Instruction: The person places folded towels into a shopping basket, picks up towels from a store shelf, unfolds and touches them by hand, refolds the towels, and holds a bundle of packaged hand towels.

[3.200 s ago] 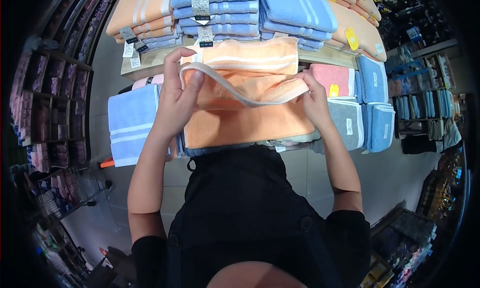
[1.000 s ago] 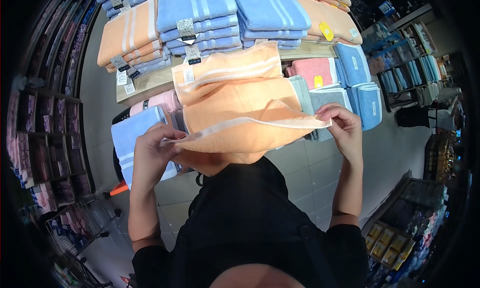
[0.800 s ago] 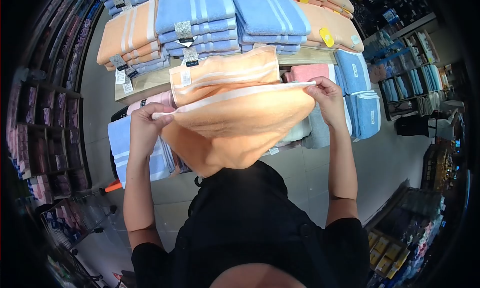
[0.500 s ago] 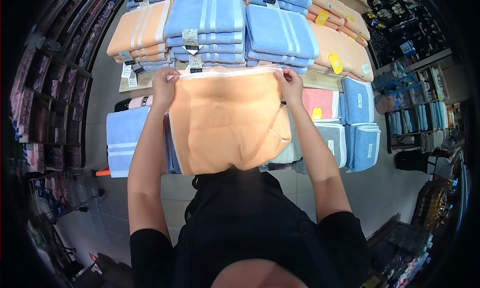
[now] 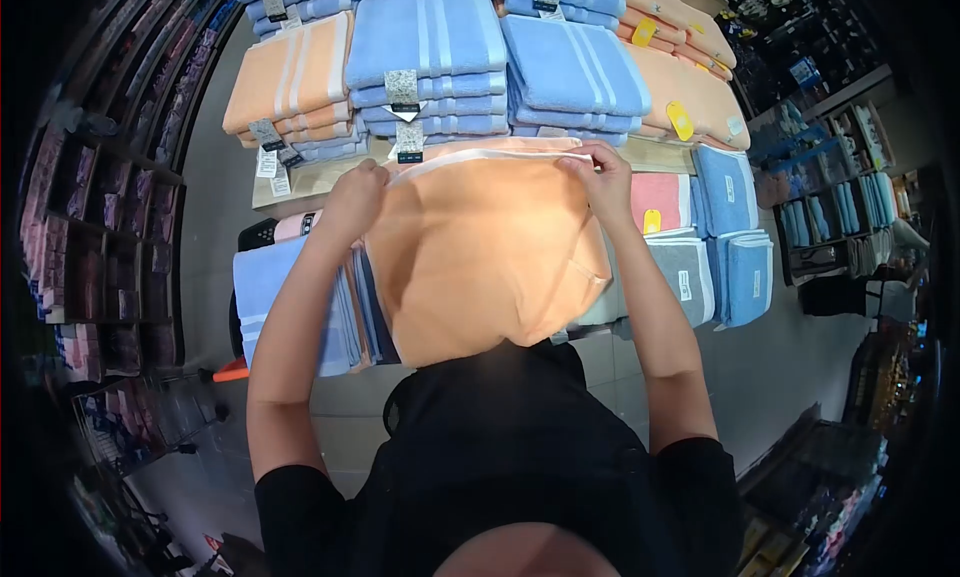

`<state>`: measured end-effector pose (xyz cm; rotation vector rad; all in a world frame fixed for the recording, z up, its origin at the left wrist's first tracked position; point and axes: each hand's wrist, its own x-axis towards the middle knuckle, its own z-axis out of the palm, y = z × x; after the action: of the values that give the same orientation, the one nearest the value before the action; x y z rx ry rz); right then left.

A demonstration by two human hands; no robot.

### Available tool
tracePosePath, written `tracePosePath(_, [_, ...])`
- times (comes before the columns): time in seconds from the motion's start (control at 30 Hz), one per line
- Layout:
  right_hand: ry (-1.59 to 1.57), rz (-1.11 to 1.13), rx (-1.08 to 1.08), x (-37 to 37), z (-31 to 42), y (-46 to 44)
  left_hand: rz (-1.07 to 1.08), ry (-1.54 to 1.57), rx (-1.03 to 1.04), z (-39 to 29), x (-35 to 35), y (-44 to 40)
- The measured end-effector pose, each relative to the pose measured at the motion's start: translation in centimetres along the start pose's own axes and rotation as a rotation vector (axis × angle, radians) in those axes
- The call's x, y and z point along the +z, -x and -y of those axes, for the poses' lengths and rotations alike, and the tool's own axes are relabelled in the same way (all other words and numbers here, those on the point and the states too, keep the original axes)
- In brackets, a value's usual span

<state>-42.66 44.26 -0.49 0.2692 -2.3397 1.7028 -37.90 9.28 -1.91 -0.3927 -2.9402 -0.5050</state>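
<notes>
An orange towel with a white band along its top edge hangs between my two hands, in front of the display. My left hand is closed on the towel's upper left corner, its fingertips partly hidden. At the upper right corner, my right hand pinches the edge between thumb and fingers. The towel's lower edge sags near my body, and a fold shows on its right side. Just beyond the hands, folded blue towels with grey tags lie stacked.
Folded orange towels are stacked left, peach towels right. Blue towels lie on a lower level at left; grey and dark blue towels at right. Shelves line the left aisle.
The view has shifted, so the display appears farther right and slightly lower. My left hand has turned and moved inward, closer to my right hand; the towel's top edge now bows.
</notes>
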Motion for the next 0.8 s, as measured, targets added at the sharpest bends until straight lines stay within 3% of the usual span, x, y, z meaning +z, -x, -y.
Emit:
tracePosePath(0.1, [-0.278, -0.079, 0.247, -1.5, 3.0, 1.2, -0.043, 0.122, 0.147, -0.8, -4.1, 1.2])
tracePosePath(0.2, [-0.469, -0.172, 0.167, -4.3, 4.7, 1.7, -0.031, 0.342, 0.122, -2.5, -9.3, 2.4])
tracePosePath(0.4, [-0.582, -0.327, -0.133, -8.9, 13.9, 2.2, -0.419, 0.464, 0.354, -7.1, -18.8, 3.8])
tracePosePath(0.5, [-0.582, -0.369, -0.281, -10.6, 18.9, 2.3, -0.632, 0.713, 0.408, -8.5, -21.0, 3.5])
tracePosePath(0.67, [-0.539, -0.322, -0.457, -12.8, 23.6, 1.3, -0.756, 0.797, 0.409, -9.3, -23.9, 3.0])
tracePosePath(0.8, [-0.515, -0.225, -0.479, -13.7, 24.3, -0.6, -0.656, 0.734, 0.38, -9.9, -24.9, 2.6])
